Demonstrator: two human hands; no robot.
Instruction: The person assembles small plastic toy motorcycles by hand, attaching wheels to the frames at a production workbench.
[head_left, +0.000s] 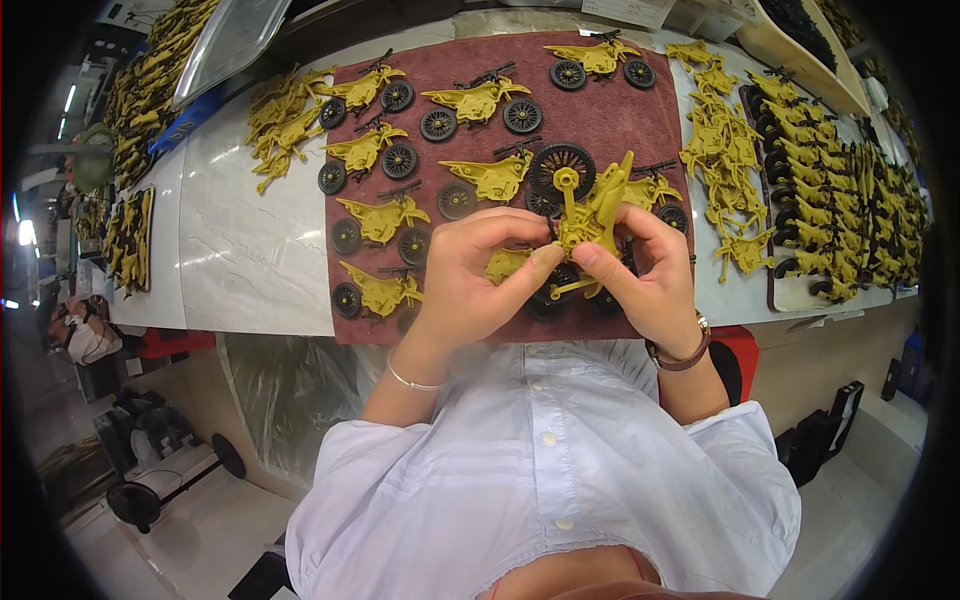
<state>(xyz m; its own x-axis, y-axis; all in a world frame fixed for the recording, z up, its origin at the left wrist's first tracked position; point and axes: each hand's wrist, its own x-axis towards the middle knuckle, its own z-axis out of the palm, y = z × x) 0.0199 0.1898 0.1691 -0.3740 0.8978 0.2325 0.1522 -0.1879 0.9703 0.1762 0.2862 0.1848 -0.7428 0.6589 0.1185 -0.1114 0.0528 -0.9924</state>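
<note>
Both hands hold a yellow toy motorcycle [603,200] above the near part of a dark red cloth [610,125]. One black spoked wheel on it points away from me. My left hand [465,275] pinches its lower left side between thumb and fingers. From the other side, my right hand [652,270] grips it with the thumb pressed near the middle; the fingers behind are partly hidden. Around the hands, several similar toy motorcycles [478,102] with black wheels and handlebars lie on their sides on the cloth. Some are covered by my hands.
Loose yellow toy parts [285,120] lie left of the cloth, and another yellow pile [722,150] lies right of it. Farther right, rows of yellow and black toys [815,190] fill trays. A box of black parts [800,35] stands at the back right. The table edge runs before me.
</note>
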